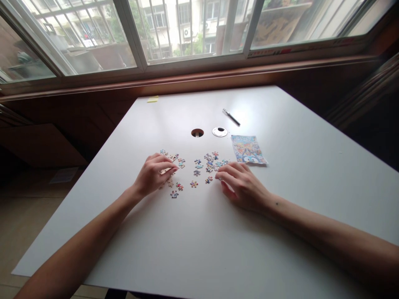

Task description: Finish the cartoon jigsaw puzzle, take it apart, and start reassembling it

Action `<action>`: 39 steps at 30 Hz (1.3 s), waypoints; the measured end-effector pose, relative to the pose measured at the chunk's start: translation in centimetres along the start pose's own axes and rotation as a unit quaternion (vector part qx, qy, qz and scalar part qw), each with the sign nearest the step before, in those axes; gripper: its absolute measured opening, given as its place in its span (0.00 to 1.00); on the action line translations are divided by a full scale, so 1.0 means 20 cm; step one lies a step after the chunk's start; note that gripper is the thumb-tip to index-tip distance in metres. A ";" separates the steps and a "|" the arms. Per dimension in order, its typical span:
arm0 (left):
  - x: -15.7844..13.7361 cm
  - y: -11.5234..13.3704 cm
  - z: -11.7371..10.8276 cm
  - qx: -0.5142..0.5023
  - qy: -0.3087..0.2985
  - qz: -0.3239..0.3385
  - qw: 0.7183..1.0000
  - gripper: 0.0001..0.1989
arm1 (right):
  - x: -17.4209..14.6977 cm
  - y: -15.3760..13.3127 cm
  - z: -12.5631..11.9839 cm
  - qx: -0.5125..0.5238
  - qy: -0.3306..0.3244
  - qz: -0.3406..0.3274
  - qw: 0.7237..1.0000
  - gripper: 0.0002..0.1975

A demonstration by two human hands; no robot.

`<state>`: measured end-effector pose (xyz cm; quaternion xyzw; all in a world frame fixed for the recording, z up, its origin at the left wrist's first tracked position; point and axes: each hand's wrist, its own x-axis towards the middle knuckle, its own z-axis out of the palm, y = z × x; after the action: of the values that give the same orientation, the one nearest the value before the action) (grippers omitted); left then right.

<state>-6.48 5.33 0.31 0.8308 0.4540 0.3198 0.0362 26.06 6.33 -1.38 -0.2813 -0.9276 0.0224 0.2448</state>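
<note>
Loose jigsaw puzzle pieces lie in two groups on the white table (187,232). Over the left group is my left hand (152,172), its thumb and forefinger tips pinched together; whatever is between them is too small to make out. Plain tan backs show on some pieces (170,182) beside it, while others, such as one puzzle piece (174,194) nearer me, show printed colours. My right hand (241,182) rests at the edge of the right group (209,162), fingers bent and thumb apart, with no piece visible in it. Its fingertips partly hide the nearby pieces.
A colourful printed picture sheet (248,148) lies beyond my right hand. Farther back are a round cable hole (197,133), its silver cover (220,131), a dark pen (231,117) and a yellow sticky note (152,99). A barred window (193,29) stands behind the table.
</note>
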 end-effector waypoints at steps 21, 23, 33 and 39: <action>-0.03 0.09 0.11 0.061 -0.047 -0.004 0.997 0.05 | 0.01 0.00 0.01 0.019 -0.047 -0.031 0.998 0.17; -0.02 0.10 0.10 0.073 -0.053 0.022 0.996 0.06 | 0.01 0.00 0.01 0.021 -0.044 -0.032 0.998 0.17; -0.02 0.11 0.10 0.061 -0.030 -0.054 0.996 0.04 | 0.00 0.01 0.01 0.016 -0.045 -0.040 0.998 0.18; -0.03 0.10 0.10 0.061 -0.010 -0.050 0.997 0.07 | 0.01 0.01 0.01 0.018 -0.045 -0.038 0.998 0.18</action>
<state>-4.02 4.17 -0.79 0.8111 0.5130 0.2809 0.0064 26.00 6.57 -1.53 -0.2400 -0.9472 0.0419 0.2083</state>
